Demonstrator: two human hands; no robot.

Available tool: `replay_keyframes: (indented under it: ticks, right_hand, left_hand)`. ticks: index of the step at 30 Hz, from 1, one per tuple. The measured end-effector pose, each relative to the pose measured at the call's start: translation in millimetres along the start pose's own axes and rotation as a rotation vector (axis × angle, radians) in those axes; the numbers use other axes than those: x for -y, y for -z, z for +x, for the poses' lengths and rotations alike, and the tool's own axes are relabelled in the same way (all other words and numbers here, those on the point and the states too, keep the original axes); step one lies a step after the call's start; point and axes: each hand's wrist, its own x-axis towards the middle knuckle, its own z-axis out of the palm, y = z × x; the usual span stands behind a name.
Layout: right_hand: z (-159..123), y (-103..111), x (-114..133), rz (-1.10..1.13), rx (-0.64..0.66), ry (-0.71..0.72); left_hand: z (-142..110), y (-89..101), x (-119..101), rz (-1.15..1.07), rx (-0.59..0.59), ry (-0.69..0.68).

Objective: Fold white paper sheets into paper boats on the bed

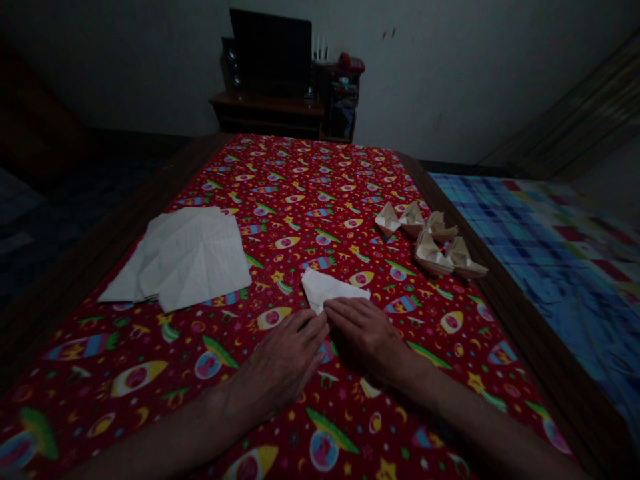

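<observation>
A small piece of folded white paper [331,287] lies on the red patterned cloth in front of me, its lower edge partly hidden by my fingers. My left hand [291,353] has its fingertips together at the paper's lower left corner. Over the lower right part, my right hand [367,333] presses with its fingers bent and close together. Both hands grip the paper, their fingertips almost meeting. To the left lies a fanned stack of creased white paper sheets [200,257]. Several folded paper boats [433,253] stand grouped at the right.
The red cloth [320,200] covers a surface with dark wooden edges [520,347]. Beyond its far end are a dark screen [273,50] with speakers on a wooden stand [267,103] and a red telephone [352,63]. A blue checked cloth [505,227] spreads at the right.
</observation>
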Motion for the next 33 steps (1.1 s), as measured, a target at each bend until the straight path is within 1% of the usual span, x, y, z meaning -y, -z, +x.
replay_keyframes:
  ticks: [2, 4, 7, 10, 13, 17, 19, 22, 27, 29, 33]
  right_hand:
    - [-10.2, 2.4, 4.6, 0.043, 0.099, 0.006]
    - [-19.6, 6.7, 7.2, 0.062, 0.174, -0.034]
    - [-30.2, 13.3, 8.4, 0.05, 0.215, -0.082]
    - [-35.7, 15.8, 9.9, 0.028, 0.191, -0.103]
    - [-34.6, 15.2, 15.4, 0.013, 0.154, -0.135]
    - [-24.1, 14.1, 25.8, 0.009, 0.138, -0.146]
    - [-19.2, 13.4, 28.3, 0.017, 0.138, -0.135]
    - [-17.2, 11.1, 26.7, 0.033, 0.107, -0.137]
    - [-21.8, 5.3, 22.2, 0.018, 0.05, -0.132]
    - [-22.7, 3.6, 22.5, 0.0, 0.029, -0.133]
    - [-17.7, 1.4, 20.3, -0.017, -0.031, -0.147]
  left_hand:
    - [-1.3, -0.1, 0.6, 0.016, 0.001, -0.015]
    - [-2.6, -0.1, 1.4, 0.034, -0.001, -0.028]
    - [-4.3, 0.1, 2.4, 0.048, -0.005, -0.057]
    - [-6.3, 1.1, 2.6, 0.059, -0.023, -0.091]
    - [-6.4, 4.5, 3.3, 0.052, -0.04, -0.1]
    - [1.0, 11.2, 9.0, -0.02, 0.021, -0.084]
    - [6.6, 12.9, 13.6, -0.022, 0.022, -0.076]
    - [14.1, 12.5, 20.8, 0.011, -0.008, -0.051]
    - [23.5, 9.6, 32.8, 0.067, -0.027, 0.001]
    - [26.5, 8.8, 37.8, 0.075, -0.03, -0.001]
    - [32.7, 9.4, 48.2, 0.054, -0.058, -0.046]
